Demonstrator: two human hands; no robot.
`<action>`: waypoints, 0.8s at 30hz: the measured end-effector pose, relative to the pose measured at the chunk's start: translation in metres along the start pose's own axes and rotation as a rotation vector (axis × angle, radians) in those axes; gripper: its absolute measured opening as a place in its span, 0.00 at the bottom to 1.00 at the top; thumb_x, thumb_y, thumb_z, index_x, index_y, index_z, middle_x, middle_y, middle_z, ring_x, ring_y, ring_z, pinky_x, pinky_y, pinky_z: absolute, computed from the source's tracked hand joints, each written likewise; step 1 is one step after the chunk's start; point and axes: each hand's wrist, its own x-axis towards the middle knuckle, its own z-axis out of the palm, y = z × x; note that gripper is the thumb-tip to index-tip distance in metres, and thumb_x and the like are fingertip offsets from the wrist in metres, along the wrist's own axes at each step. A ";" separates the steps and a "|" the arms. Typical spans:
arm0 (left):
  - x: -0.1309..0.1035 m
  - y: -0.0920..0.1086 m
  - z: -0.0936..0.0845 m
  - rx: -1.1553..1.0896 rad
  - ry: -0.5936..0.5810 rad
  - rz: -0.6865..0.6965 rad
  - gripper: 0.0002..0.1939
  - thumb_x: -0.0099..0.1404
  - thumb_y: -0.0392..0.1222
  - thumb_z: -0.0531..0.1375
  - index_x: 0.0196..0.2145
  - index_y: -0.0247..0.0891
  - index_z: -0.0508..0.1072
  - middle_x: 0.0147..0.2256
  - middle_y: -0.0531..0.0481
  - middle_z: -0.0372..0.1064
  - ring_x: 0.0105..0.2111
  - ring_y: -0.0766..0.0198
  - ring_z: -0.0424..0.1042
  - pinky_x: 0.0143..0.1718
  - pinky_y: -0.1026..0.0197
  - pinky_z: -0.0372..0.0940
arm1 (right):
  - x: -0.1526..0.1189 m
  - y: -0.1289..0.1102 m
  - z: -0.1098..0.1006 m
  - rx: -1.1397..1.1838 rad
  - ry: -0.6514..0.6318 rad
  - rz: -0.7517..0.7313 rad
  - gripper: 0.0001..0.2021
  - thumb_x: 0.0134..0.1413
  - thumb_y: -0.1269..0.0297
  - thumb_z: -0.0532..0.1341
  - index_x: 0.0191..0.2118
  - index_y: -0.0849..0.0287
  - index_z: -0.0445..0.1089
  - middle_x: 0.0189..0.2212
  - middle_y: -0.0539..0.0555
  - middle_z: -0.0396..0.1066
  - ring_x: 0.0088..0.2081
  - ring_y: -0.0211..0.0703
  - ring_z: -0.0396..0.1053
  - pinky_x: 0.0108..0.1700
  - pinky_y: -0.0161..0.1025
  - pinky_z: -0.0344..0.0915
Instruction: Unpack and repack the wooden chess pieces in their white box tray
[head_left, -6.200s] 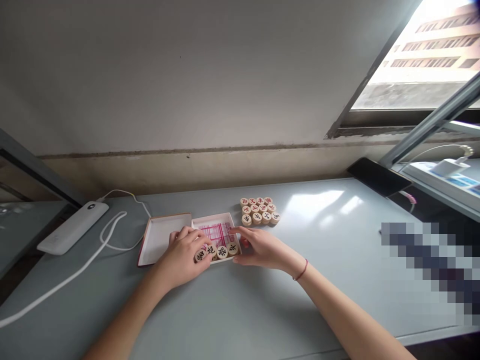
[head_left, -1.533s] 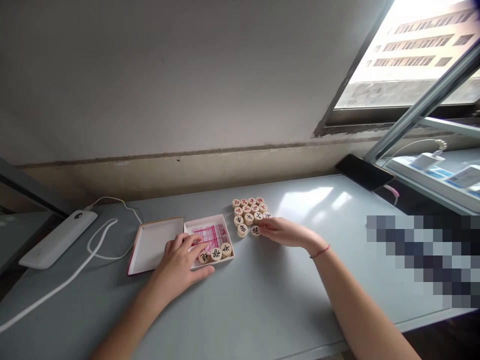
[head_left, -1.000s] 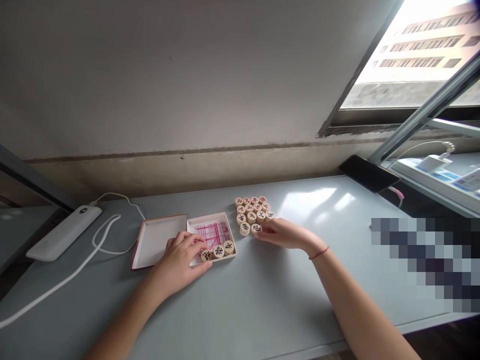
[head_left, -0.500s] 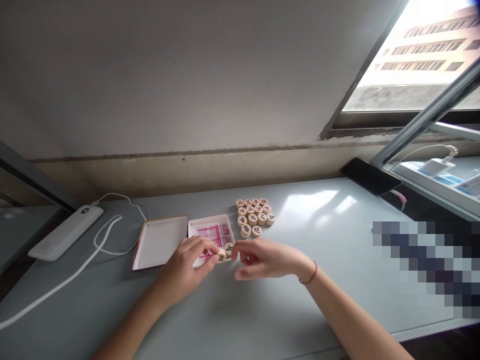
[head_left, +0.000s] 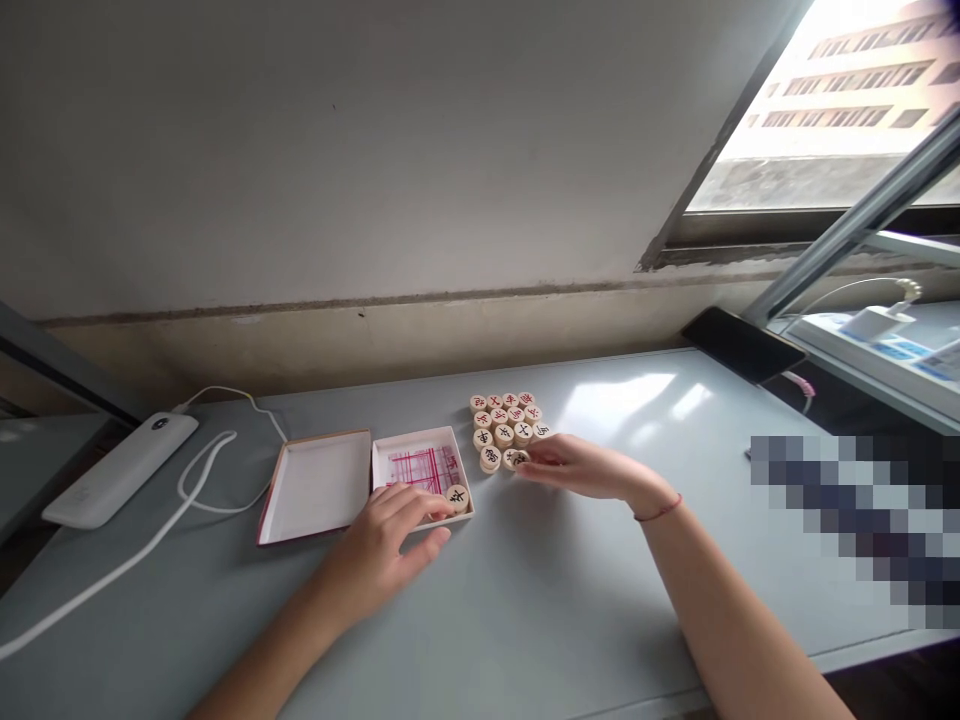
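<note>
"What's changed?"
"Right hand [head_left: 585, 468] is back at the rows, pinching a xiangqi piece [head_left: 519, 461]. Just one piece [head_left: 457, 497] shows in the box [head_left: 424, 434] now, so it's nearly emptied!"
"Left hand [head_left: 382, 535]?"
"Loosely open over the box's front edge, nothing visibly gripped."

The near tabletop [head_left: 480, 620] offers passage up to where the box [head_left: 463, 465] and disc stacks [head_left: 503, 434] stand
</note>
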 end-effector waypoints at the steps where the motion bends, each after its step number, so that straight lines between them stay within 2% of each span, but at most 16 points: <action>1: 0.000 -0.001 0.000 0.005 0.003 0.005 0.06 0.68 0.38 0.54 0.41 0.41 0.70 0.37 0.51 0.73 0.40 0.61 0.71 0.44 0.57 0.66 | 0.000 0.004 -0.002 0.007 -0.005 0.037 0.20 0.57 0.47 0.54 0.25 0.57 0.55 0.21 0.45 0.56 0.23 0.33 0.51 0.25 0.34 0.49; 5: 0.001 -0.002 0.001 0.018 0.021 0.014 0.07 0.67 0.37 0.54 0.39 0.41 0.71 0.36 0.50 0.73 0.39 0.61 0.70 0.44 0.57 0.66 | 0.001 0.007 -0.002 0.065 -0.032 0.106 0.19 0.57 0.47 0.53 0.26 0.57 0.59 0.23 0.48 0.61 0.25 0.36 0.58 0.27 0.36 0.55; 14: 0.000 -0.010 0.001 0.062 0.076 0.007 0.07 0.67 0.37 0.54 0.39 0.42 0.72 0.37 0.50 0.72 0.40 0.61 0.68 0.43 0.58 0.66 | 0.004 0.004 0.002 0.069 -0.063 0.102 0.23 0.56 0.41 0.51 0.30 0.58 0.65 0.23 0.49 0.62 0.23 0.35 0.57 0.25 0.35 0.55; 18: 0.000 -0.011 0.003 0.065 0.071 0.013 0.07 0.67 0.37 0.54 0.39 0.42 0.72 0.37 0.50 0.72 0.41 0.61 0.68 0.44 0.57 0.66 | 0.005 0.004 0.002 0.049 -0.026 0.091 0.23 0.56 0.42 0.52 0.28 0.58 0.63 0.23 0.49 0.63 0.24 0.35 0.59 0.26 0.35 0.55; 24: 0.000 -0.012 0.004 0.074 0.059 0.000 0.07 0.67 0.37 0.54 0.39 0.41 0.72 0.37 0.50 0.72 0.41 0.61 0.69 0.44 0.57 0.66 | 0.006 0.003 0.004 0.022 -0.008 0.066 0.22 0.56 0.42 0.52 0.26 0.58 0.58 0.22 0.47 0.60 0.23 0.34 0.55 0.25 0.34 0.51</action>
